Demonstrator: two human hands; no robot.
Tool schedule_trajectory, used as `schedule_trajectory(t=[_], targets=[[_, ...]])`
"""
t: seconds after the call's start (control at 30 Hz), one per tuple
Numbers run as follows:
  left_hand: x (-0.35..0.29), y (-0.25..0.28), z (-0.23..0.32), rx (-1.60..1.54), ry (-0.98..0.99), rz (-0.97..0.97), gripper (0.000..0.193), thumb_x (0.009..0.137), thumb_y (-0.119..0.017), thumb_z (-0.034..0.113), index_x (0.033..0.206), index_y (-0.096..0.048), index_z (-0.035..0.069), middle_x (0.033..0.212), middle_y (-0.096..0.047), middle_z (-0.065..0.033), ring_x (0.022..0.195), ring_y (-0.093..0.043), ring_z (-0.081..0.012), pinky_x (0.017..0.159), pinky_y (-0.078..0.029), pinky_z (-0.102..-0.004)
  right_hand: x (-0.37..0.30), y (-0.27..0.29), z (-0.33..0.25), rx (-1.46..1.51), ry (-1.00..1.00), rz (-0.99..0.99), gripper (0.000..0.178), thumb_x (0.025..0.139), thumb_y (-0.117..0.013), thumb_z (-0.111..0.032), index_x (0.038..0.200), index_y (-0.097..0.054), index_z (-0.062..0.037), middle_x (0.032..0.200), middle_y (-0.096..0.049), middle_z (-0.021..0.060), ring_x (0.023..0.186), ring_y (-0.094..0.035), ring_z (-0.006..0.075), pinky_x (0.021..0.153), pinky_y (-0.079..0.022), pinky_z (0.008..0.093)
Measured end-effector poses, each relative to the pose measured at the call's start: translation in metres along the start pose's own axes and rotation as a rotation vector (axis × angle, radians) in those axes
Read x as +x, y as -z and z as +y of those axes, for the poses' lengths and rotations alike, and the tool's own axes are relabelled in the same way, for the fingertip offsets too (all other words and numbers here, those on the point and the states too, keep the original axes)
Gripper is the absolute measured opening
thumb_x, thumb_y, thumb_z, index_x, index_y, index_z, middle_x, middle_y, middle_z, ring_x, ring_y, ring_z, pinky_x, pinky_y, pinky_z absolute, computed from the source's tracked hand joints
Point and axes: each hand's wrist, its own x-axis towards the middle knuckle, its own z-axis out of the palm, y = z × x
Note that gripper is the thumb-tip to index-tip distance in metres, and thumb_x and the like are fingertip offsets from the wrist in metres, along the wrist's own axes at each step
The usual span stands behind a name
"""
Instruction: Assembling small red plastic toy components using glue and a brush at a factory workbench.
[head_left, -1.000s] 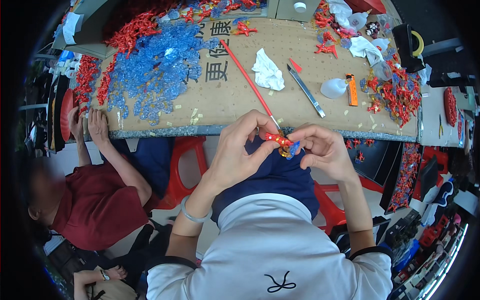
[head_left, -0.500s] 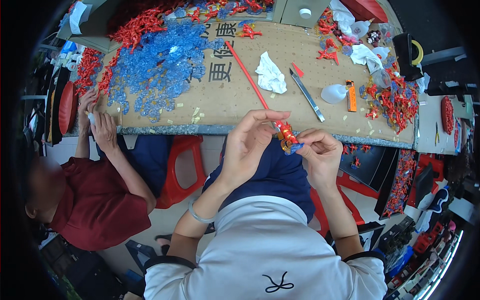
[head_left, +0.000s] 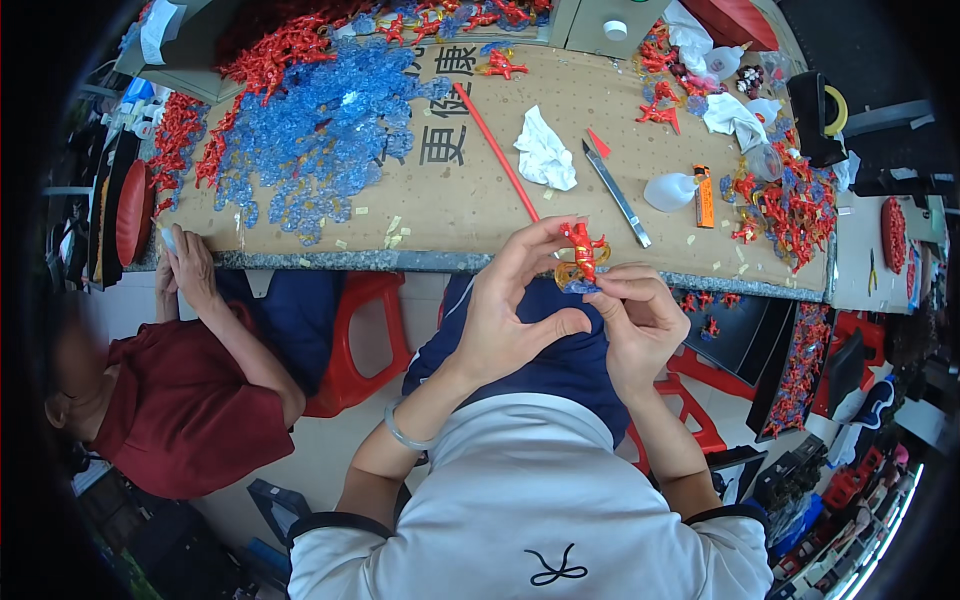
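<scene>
Figurine (head_left: 583,256), long axis pointing toward the table (head_left: 640,125), sits between the right hand (head_left: 640,325), nearer and pinching its blue base, and the spread left hand (head_left: 508,315), fingertips beside its red top, contact unclear.

The left hand (head_left: 505,325) could pass between blue pile (head_left: 325,140) and red stick (head_left: 495,150). Ahead of the right hand (head_left: 640,325) lie 3 obstacles: metal tool (head_left: 617,194), bottle (head_left: 668,192), orange box (head_left: 704,198).
</scene>
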Motion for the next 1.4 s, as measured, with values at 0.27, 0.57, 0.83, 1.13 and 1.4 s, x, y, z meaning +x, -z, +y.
schedule_trajectory(t=[0.27,0.57,0.83,1.13,1.4], targets=[[0.0,0.0,-0.001,0.014,0.013,-0.006,0.081,0.067,-0.082,0.02,0.132,-0.039,0.0,0.132,-0.048,-0.0125,0.117,-0.05,-0.0213,0.099,-0.041,-0.0358,0.0,0.004,0.006,-0.303,0.321,0.011,0.015,0.069,-0.071,0.009,0.082,-0.068,0.0022,0.082,-0.067,0.013,0.073,-0.062,0.0222,0.065,-0.05,0.0284],[0.001,-0.001,-0.001,0.034,0.005,-0.026,0.08,0.065,-0.083,0.022,0.131,-0.041,0.003,0.131,-0.049,-0.0103,0.117,-0.049,-0.0202,0.095,-0.042,-0.0331,0.004,0.013,-0.003,-0.432,0.484,0.002,0.019,0.063,-0.071,0.012,0.079,-0.068,0.0021,0.081,-0.067,0.0124,0.071,-0.062,0.0235,0.063,-0.049,0.0297],[0.0,-0.003,0.001,-0.02,0.012,-0.041,0.08,0.067,-0.082,0.016,0.133,-0.039,0.002,0.132,-0.048,-0.0128,0.116,-0.05,-0.0194,0.093,-0.043,-0.0324,0.002,0.012,-0.005,-0.62,0.649,-0.013,0.023,0.058,-0.069,0.01,0.08,-0.069,0.0021,0.08,-0.066,0.0114,0.069,-0.06,0.0237,0.061,-0.05,0.0304],[-0.002,-0.002,0.004,-0.036,0.057,-0.043,0.08,0.068,-0.081,0.008,0.134,-0.036,0.002,0.131,-0.048,-0.013,0.114,-0.052,-0.019,0.094,-0.043,-0.0313,0.001,0.009,-0.01,-0.693,0.686,-0.022,0.024,0.056,-0.068,0.007,0.079,-0.068,0.0015,0.081,-0.065,0.0104,0.07,-0.06,0.024,0.061,-0.05,0.0312],[0.002,-0.001,-0.004,-0.028,0.034,0.039,0.079,0.071,-0.078,0.006,0.134,-0.033,-0.004,0.128,-0.048,-0.0219,0.112,-0.054,-0.0278,0.086,-0.049,-0.0324,-0.022,0.059,-0.006,-0.766,0.546,-0.086,0.022,0.058,-0.07,0.007,0.078,-0.067,0.0003,0.077,-0.064,0.0107,0.068,-0.06,0.0253,0.061,-0.049,0.0312]])
